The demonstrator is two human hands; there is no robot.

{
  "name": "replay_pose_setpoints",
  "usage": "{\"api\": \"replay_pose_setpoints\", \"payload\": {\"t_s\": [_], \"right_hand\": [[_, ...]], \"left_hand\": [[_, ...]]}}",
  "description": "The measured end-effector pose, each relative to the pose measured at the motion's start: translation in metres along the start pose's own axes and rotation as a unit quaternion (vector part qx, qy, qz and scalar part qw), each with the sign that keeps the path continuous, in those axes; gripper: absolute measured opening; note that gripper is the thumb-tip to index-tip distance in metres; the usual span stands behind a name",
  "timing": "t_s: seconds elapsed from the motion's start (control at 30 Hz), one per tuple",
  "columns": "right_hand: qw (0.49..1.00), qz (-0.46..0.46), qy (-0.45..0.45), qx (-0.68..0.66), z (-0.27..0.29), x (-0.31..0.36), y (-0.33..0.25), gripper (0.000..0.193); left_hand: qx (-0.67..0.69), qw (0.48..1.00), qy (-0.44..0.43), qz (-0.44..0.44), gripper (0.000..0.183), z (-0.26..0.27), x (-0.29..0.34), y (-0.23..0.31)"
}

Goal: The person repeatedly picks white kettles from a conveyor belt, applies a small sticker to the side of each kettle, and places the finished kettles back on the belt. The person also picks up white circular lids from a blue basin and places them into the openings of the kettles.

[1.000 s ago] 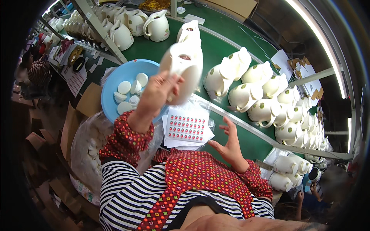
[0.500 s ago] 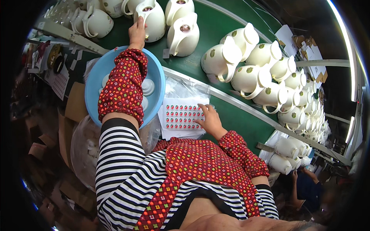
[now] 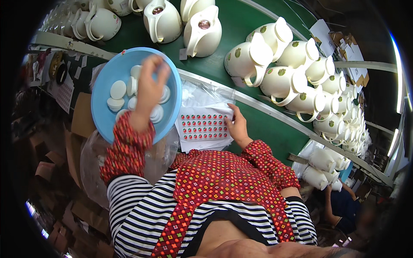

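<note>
My left hand (image 3: 151, 88), smeared by motion, is over a light-blue basin (image 3: 100, 79); its fingers are too blurred to show whether they hold anything. Several round white lids (image 3: 118, 90) lie in the basin, partly hidden by this hand. My right hand (image 3: 239, 129) is at the right edge of a white sheet of small red-and-green stickers (image 3: 204, 127), its thumb on the sheet and its fingers bent round the edge. Beyond the basin stand cream jugs with handles, the closest being one jug (image 3: 162, 23) and another to its right (image 3: 203, 36), with shiny openings.
A metal rail (image 3: 254, 102) crosses the green work surface (image 3: 266, 124). Rows of cream jugs (image 3: 279, 84) fill the right side, with more jugs (image 3: 103, 25) at far left. Clear plastic bags (image 3: 92, 159) and cardboard (image 3: 84, 116) are beside the basin. Another person (image 3: 342, 208) is at lower right.
My left hand has let go of a jug's top and come back over the basin. My right hand has gone from spread over the stickers to the sheet's right edge.
</note>
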State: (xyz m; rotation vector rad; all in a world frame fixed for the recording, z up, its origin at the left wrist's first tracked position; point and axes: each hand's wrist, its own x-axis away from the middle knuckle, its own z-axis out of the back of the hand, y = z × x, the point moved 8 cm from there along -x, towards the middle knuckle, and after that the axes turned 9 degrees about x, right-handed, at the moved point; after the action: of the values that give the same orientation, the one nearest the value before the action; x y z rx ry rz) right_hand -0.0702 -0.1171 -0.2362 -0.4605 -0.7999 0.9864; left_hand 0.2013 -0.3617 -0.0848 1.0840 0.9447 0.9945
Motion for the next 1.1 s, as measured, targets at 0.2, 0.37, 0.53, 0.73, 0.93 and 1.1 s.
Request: {"api": "replay_pose_setpoints", "payload": {"t_s": [0.2,0.37,0.53,0.73,0.93,1.1], "right_hand": [[0.971,0.115,0.015,-0.208,0.07,0.036,-0.054,0.055],[0.957,0.147,0.031,-0.249,0.143,0.087,-0.082,0.038],[0.949,0.186,0.066,-0.246,0.189,0.136,-0.087,0.034],[0.93,0.16,-0.025,-0.331,0.193,0.181,-0.085,0.04],[0.921,0.147,-0.058,-0.357,0.201,0.206,-0.087,0.046],[0.949,0.115,-0.059,-0.288,0.208,0.208,-0.082,0.035]], "left_hand": [[-0.006,0.989,-0.109,0.105,0.029,-0.055,0.15,0.001],[0.055,0.99,-0.067,0.109,0.036,-0.074,0.172,0.019],[0.365,0.899,-0.097,0.22,0.04,-0.107,0.183,0.053],[0.312,0.921,-0.154,0.174,0.049,-0.114,0.202,0.097],[0.232,0.953,-0.167,0.104,0.06,-0.112,0.22,0.149],[0.07,0.98,-0.172,0.067,0.04,-0.094,0.229,0.146]]}}
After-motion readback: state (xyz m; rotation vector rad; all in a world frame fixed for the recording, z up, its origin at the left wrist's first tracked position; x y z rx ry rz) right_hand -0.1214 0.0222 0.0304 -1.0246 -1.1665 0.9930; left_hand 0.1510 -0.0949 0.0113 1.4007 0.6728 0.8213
